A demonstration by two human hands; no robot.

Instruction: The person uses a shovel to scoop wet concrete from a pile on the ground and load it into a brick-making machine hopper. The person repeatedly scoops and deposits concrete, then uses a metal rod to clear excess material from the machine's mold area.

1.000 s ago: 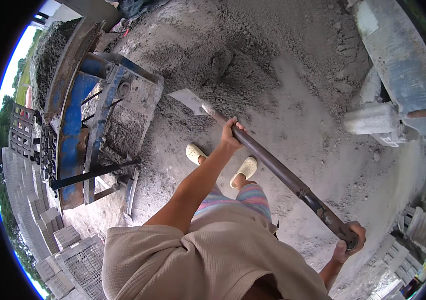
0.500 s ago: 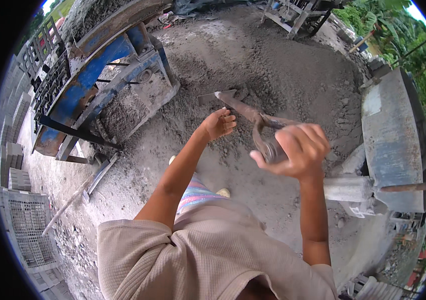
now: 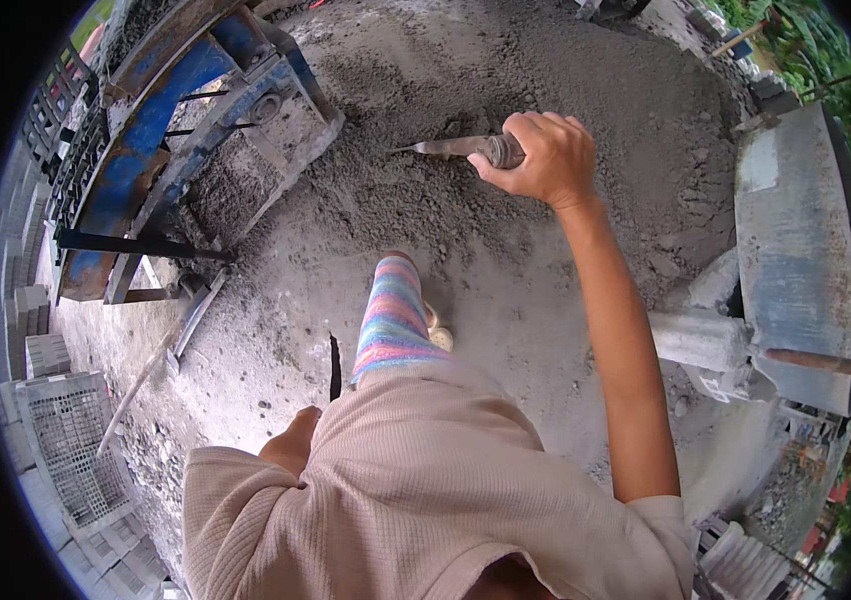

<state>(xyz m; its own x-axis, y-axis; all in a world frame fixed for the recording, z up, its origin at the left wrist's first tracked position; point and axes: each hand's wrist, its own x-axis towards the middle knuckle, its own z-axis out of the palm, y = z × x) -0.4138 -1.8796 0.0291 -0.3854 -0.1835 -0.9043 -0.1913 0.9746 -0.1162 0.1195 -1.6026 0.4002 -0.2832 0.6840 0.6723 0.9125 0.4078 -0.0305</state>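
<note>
My right hand (image 3: 551,155) is closed around the worn grip end of a shovel (image 3: 456,147), out ahead of me over the grey sand or mortar mix (image 3: 416,195). From the grip the tool points left, strongly foreshortened. Its far end narrows to a thin metal edge, and the blade's face does not show. My left arm (image 3: 291,440) emerges from the sleeve low in the picture and disappears beside my body, hiding its hand. A dark narrow strip (image 3: 335,367) lies just beyond that arm; what it is I cannot make out.
A rusty blue metal machine frame (image 3: 181,130) stands at the left, with a long-handled tool (image 3: 141,390) on the ground by it. Grey blocks (image 3: 46,355) and a plastic crate (image 3: 66,440) line the left edge. A large metal bin (image 3: 796,260) stands on the right.
My right hand has moved forward and slightly left with the shovel grip. My left hand, open near the shaft before, has drawn back out of sight. The view has shifted.
</note>
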